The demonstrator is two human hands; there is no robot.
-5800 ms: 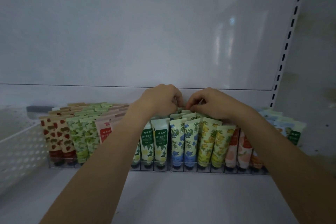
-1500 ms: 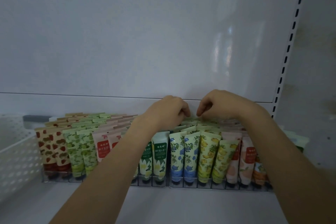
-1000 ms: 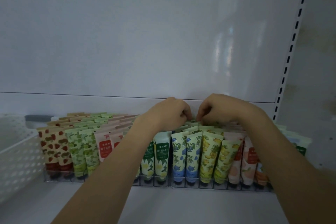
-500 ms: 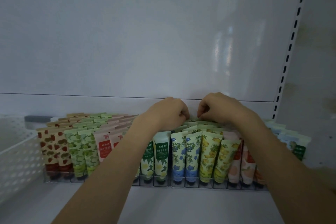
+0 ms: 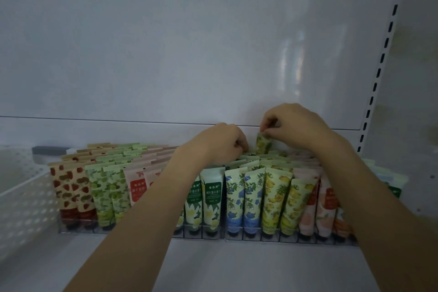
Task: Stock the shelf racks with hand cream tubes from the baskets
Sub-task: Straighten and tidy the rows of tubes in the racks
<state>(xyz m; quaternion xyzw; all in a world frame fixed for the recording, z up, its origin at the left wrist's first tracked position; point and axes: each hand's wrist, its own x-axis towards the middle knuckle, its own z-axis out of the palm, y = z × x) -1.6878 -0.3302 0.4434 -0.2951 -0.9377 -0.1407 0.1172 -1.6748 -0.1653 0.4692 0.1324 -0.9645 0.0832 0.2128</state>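
A clear shelf rack (image 5: pixel 251 237) holds rows of hand cream tubes standing cap down: strawberry (image 5: pixel 71 193), green (image 5: pixel 106 193), pink (image 5: pixel 138 188), white-flower (image 5: pixel 211 199), blue-flower (image 5: pixel 244 199), lemon (image 5: pixel 276 199) and peach (image 5: pixel 312 206) prints. My right hand (image 5: pixel 294 125) pinches the top of a yellow lemon tube (image 5: pixel 262 144), raised above the back of the lemon rows. My left hand (image 5: pixel 218 143) is curled with its fingertips down among the tube tops at the back of the blue-flower rows; what they grip is hidden.
A white perforated basket (image 5: pixel 21 201) stands on the shelf at the left of the rack. The white back panel rises behind, with a slotted upright (image 5: pixel 379 66) at the right. Bare shelf surface (image 5: pixel 237 268) lies in front of the rack.
My right hand has risen and drawn a lemon tube up out of the back rows. My left hand has stayed at the tube tops.
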